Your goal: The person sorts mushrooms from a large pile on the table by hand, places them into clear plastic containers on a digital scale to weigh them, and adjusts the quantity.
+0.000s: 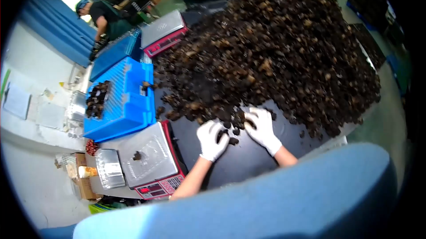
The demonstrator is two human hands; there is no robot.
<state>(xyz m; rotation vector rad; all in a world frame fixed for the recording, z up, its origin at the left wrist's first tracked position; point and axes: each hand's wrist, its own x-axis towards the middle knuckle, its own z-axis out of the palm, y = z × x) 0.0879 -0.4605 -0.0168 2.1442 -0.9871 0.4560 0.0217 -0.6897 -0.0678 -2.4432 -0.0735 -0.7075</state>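
A large heap of dark brown, shrivelled dried mushrooms point(284, 57) covers much of the black tabletop point(239, 168). At its near edge my left hand point(213, 140), in a white glove, curls its thumb and fingers around a few dark pieces. To its right, my right hand point(262, 129), also gloved in white, bends its fingers and thumb round a dark piece by the heap's edge. Several loose mushroom pieces point(233, 141) lie between the two hands. What sits under the fingertips is partly hidden.
At left stand a red-sided scale point(148, 154) with one small piece on it, a blue crate point(137, 110) holding mushrooms, and a second scale point(164, 30). Clear plastic boxes point(110, 168) lie beyond the near scale. Two other people point(108, 17) work at the back.
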